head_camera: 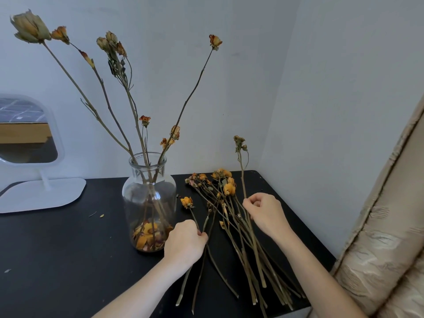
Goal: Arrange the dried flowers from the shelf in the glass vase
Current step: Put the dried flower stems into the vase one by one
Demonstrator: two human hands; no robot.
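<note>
A clear glass vase (149, 198) stands on the black table (57, 249), with several long dried flowers upright in it and loose orange petals at its bottom. To its right a pile of dried flowers (231, 216) lies flat, heads toward the wall. My left hand (185, 243) is closed on the stem of an orange-headed flower (187, 202) beside the vase. My right hand (263, 212) pinches a thin stem whose brownish dried head (239, 141) is lifted well above the pile.
A white-framed mirror on a stand (43, 193) sits at the table's back left. Grey walls meet in a corner behind. A beige patterned cushion edge (385, 226) rises at the right. Small petal crumbs lie on the table at the left.
</note>
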